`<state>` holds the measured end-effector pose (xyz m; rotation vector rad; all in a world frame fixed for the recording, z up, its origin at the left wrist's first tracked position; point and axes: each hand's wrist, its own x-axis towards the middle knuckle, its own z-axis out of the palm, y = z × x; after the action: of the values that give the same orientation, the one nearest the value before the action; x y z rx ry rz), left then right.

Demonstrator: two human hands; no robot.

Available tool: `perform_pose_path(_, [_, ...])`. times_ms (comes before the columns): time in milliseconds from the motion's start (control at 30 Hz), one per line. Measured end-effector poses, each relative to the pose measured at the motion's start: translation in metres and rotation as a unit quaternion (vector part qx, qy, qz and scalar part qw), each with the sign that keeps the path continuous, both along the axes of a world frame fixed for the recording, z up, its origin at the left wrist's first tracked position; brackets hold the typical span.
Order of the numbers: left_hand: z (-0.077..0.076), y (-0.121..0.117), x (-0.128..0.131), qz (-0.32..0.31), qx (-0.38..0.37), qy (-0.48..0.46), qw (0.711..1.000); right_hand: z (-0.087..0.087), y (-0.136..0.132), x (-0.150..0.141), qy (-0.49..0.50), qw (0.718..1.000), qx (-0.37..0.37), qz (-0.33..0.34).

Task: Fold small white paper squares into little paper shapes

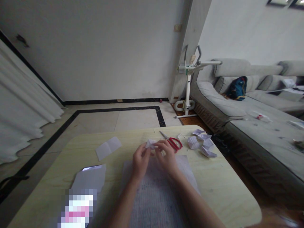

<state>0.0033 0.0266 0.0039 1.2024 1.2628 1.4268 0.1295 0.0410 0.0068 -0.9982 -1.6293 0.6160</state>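
Note:
Between both hands, over the far end of a written-on sheet [159, 202], is a small folded white paper [150, 144]. My left hand [140, 160] pinches it from the left with bent fingers. On the other side my right hand [166, 155] has its thumb and fingers closed on the paper's right edge. The fingers cover part of the folds. Just beyond my right hand lie red-handled scissors [175, 144], their blades pointing away to the left. A creased sheet of white paper [108, 148] rests on the table to the left.
Several folded paper pieces [193, 143] lie at the table's far right. A stack of pale paper [91, 179] and a blurred-out bright object [77, 212] are at the left. Beyond the wooden table [228, 190] stand a grey sofa [256, 136] and white exercise equipment [188, 85].

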Motion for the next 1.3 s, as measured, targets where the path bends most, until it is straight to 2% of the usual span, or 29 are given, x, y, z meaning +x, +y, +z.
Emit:
perform_pose_path(133, [-0.0009,-0.0005,-0.0005,-0.022,0.001,0.008,1.0,-0.003,0.0003,-0.0015,0.005,1.0,-0.019,-0.019])
perform_pose_path(333, [0.0005,0.0002,0.001,-0.029,-0.007,0.007,1.0,-0.0073,0.0023,-0.0034,0.068,0.996,-0.06,-0.017])
perform_pose_path(467, [-0.0042,0.0018,0.0013,0.008,-0.021,0.004,1.0,-0.0048,0.0025,-0.003,0.07,0.996,-0.052,-0.025])
perform_pose_path(600, [-0.0089,0.0022,-0.0035,0.064,0.01,0.058,0.996,-0.0015,0.0027,-0.0019,0.075,0.995,-0.049,-0.038])
perform_pose_path(667, [-0.009,0.0015,-0.0057,0.049,0.021,0.094,0.994,-0.0005,0.0031,-0.0012,0.074,0.995,-0.05,-0.045])
perform_pose_path(733, [-0.008,0.0004,-0.0065,-0.001,0.021,0.127,0.992,-0.0003,0.0033,-0.0007,0.062,0.996,-0.048,-0.048])
perform_pose_path(867, [-0.0065,-0.0008,-0.0048,-0.057,0.027,0.147,0.987,-0.0008,0.0029,-0.0002,0.036,0.998,-0.049,-0.034])
perform_pose_path(1133, [-0.0084,0.0005,-0.0048,-0.042,0.05,0.178,0.982,-0.0024,0.0035,-0.0003,0.032,0.998,-0.058,-0.02])
perform_pose_path(1300, [-0.0088,0.0001,-0.004,-0.027,0.072,0.216,0.973,-0.004,0.0046,0.0005,0.018,0.997,-0.065,-0.035])
